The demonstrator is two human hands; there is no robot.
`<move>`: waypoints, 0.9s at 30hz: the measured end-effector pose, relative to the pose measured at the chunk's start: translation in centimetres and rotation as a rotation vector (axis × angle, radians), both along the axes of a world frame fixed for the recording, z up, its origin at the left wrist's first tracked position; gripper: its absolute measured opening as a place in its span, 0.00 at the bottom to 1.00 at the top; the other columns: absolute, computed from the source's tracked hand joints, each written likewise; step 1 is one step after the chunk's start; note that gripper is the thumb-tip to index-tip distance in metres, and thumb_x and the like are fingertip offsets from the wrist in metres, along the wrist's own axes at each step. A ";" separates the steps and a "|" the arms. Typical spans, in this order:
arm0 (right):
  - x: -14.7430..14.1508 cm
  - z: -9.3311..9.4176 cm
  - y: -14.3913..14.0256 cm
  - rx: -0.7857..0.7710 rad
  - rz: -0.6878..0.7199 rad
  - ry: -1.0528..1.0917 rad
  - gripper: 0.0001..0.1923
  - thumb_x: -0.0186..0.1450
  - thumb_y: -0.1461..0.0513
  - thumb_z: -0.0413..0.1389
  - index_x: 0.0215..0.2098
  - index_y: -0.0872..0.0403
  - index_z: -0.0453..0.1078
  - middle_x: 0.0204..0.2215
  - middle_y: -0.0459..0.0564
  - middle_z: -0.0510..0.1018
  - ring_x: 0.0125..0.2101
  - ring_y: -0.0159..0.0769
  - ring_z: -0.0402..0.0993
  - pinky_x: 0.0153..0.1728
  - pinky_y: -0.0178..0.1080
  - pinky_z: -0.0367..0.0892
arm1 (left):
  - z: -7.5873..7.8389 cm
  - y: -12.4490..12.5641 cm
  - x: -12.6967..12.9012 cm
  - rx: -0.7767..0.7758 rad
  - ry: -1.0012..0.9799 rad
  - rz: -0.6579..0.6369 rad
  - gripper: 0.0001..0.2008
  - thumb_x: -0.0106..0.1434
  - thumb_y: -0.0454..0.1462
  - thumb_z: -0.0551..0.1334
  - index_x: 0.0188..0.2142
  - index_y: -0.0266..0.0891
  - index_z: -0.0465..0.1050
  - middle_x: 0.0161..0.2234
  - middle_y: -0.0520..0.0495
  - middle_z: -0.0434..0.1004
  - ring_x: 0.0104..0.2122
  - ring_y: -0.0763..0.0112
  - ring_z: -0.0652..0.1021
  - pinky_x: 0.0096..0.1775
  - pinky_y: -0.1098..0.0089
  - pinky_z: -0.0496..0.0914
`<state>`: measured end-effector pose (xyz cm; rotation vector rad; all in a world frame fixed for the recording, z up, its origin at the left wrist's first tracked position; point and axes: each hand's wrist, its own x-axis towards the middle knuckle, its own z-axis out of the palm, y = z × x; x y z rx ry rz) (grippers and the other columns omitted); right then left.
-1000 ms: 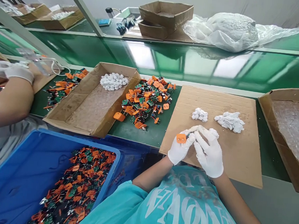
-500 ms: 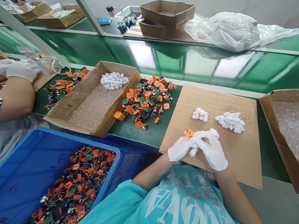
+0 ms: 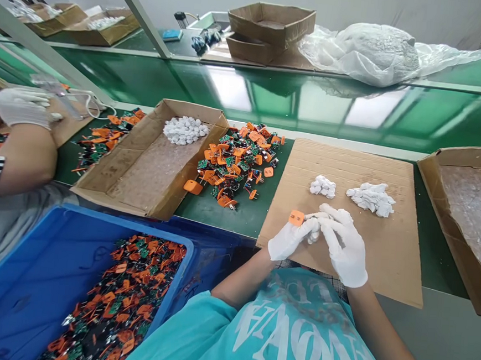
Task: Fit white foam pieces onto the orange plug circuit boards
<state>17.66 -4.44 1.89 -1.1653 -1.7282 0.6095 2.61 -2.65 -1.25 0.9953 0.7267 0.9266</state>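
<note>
Low centre of the frame, our gloved left hand [image 3: 289,239] pinches a small orange plug part [image 3: 296,217]; our right hand [image 3: 343,246] grips its white end. It looks light, rigid, best held by its edges.

This is a factory assembly line. A long green conveyor belt [image 3: 272,99] runs past the work stations, and gloved workers sit side by side at it. Orange plug parts [image 3: 236,160] lie heaped in bulk on the green bench, more fill a blue bin [image 3: 29,274], and cardboard trays [image 3: 151,156] hold small white pieces.
</note>
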 end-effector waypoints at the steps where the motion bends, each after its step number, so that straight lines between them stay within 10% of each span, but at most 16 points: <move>1: -0.1 -0.2 -0.1 0.033 -0.009 -0.023 0.10 0.70 0.62 0.52 0.46 0.46 0.75 0.57 0.48 0.74 0.56 0.40 0.72 0.62 0.49 0.59 | 0.1 0.0 0.0 0.033 0.035 0.033 0.25 0.64 0.57 0.57 0.35 0.35 0.70 0.27 0.50 0.66 0.27 0.73 0.66 0.34 0.70 0.65; 18: -0.7 -0.6 -0.4 0.187 -0.028 -0.126 0.13 0.68 0.65 0.56 0.51 0.48 0.71 0.60 0.55 0.71 0.59 0.43 0.69 0.62 0.52 0.60 | -0.2 -0.3 0.3 0.159 0.106 0.140 0.26 0.66 0.55 0.57 0.50 0.36 0.73 0.40 0.43 0.76 0.35 0.68 0.74 0.42 0.67 0.70; 27: 0.3 0.3 0.4 0.065 0.146 -0.173 0.23 0.64 0.62 0.61 0.57 0.49 0.65 0.60 0.56 0.71 0.61 0.46 0.67 0.62 0.54 0.61 | 0.1 -0.2 0.3 0.070 0.073 0.078 0.31 0.58 0.63 0.59 0.24 0.36 0.63 0.23 0.50 0.65 0.23 0.76 0.63 0.28 0.71 0.61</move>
